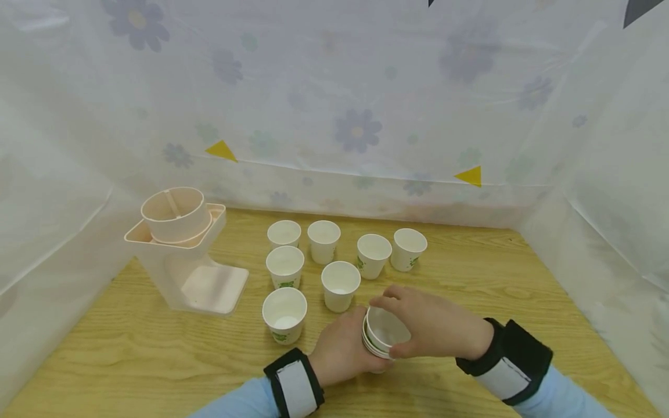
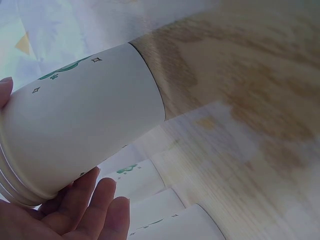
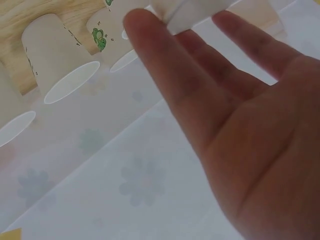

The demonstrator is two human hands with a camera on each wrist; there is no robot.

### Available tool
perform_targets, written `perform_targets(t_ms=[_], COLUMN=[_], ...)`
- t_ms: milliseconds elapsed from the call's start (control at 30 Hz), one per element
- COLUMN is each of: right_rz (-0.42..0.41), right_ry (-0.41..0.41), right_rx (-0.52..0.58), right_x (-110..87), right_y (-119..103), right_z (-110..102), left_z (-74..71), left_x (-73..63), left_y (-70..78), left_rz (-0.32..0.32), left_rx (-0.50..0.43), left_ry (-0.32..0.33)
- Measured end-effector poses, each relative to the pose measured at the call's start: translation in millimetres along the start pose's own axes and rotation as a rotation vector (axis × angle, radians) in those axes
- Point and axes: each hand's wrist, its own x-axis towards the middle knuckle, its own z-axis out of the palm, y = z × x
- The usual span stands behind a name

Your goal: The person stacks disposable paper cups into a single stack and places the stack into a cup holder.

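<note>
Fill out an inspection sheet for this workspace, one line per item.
Surface: wood-grain table.
Job's things: seven upright white cups with green prints; one nested stack in hand.
Clutter: pale holder with a round top, at the left of the cups.
Hands: left hand grips the stack; right hand has thumb and fingers about the rim of the top cup.
Cables: nothing seen.
Surroundings: flowered sheet behind the table, yellow triangles on it.

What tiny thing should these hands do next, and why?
Probably lift the top cup out with the right hand: that hand spans its rim, the left hand holds the stack, and seven cups already stand singly on the table.
</note>
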Motion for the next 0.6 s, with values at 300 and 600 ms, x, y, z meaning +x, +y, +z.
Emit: perform_targets(t_ms=[300, 600], right_rz=[-0.001, -0.005], right_ry=[-0.016, -0.003], right_rx=[-0.011, -0.035], right_x=[-1.6, -2.4], right_y=[0.2, 1.5], right_z=[3.0, 4.1], left_z=[0.6, -1.0], left_x=[0.3, 0.3], left_y=[-0.5, 0.5], left_rz=[0.001, -0.027], left_rx=[0.002, -0.003], left_ry=[-0.001, -0.025])
